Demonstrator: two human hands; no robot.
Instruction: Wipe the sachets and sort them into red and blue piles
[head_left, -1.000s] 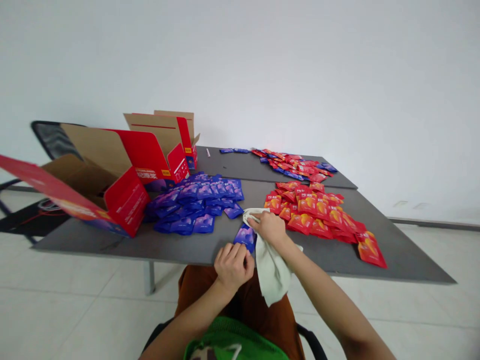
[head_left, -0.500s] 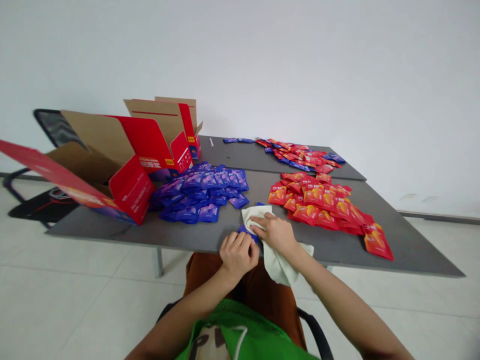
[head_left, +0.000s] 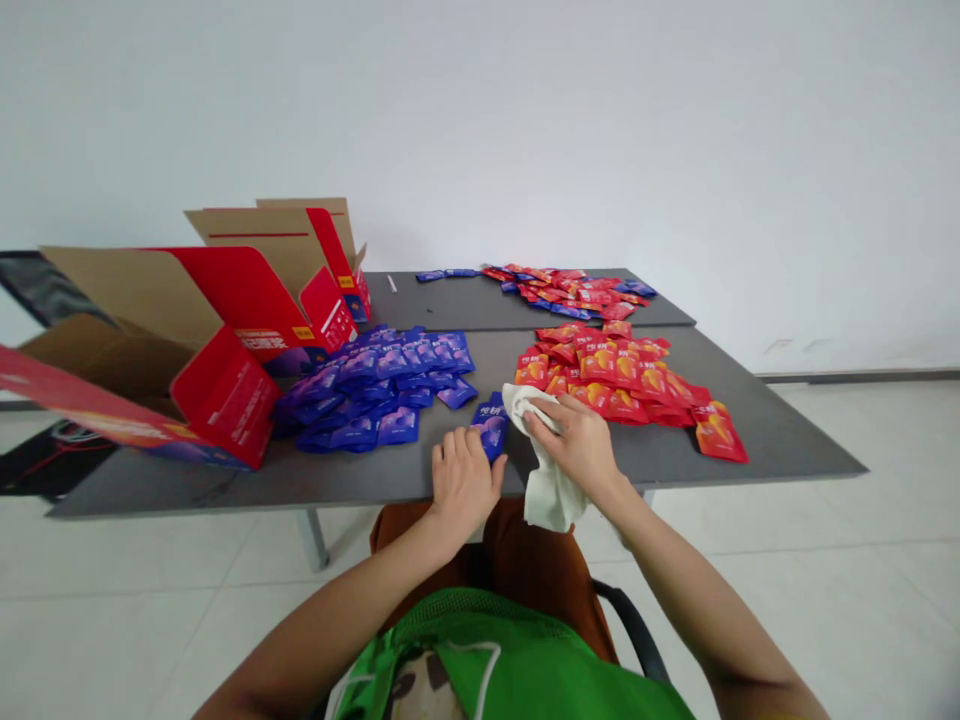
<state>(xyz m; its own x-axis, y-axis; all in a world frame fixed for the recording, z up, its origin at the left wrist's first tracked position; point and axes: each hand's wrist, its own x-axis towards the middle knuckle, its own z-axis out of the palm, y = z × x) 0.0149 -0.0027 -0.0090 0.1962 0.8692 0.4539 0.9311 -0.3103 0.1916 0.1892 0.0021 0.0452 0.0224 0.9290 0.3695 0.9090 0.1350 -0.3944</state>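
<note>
A single blue sachet (head_left: 491, 424) lies on the table near its front edge, printed side up. My left hand (head_left: 463, 474) closes on the sachet's lower end, with its fingers at the left side and its thumb at the lower right. Bunched in my right hand (head_left: 579, 446) is a white cloth (head_left: 553, 496), whose top lies just beside the sachet's right edge while the rest hangs over the table edge. To the left spreads a pile of blue sachets (head_left: 397, 375); to the right lies a pile of red sachets (head_left: 622, 375).
Open red cartons (head_left: 232, 410) stand along the left of the grey table (head_left: 420, 480), flaps raised. A mixed heap of red and blue sachets (head_left: 570, 290) lies at the back, near a small white stick-like object (head_left: 391, 284). A black chair arm (head_left: 634, 625) is beside me.
My right hand has drawn the cloth off the blue sachet to its right side, uncovering the printed face. My left hand's fingers have loosened from a tighter curl. The view has shifted slightly.
</note>
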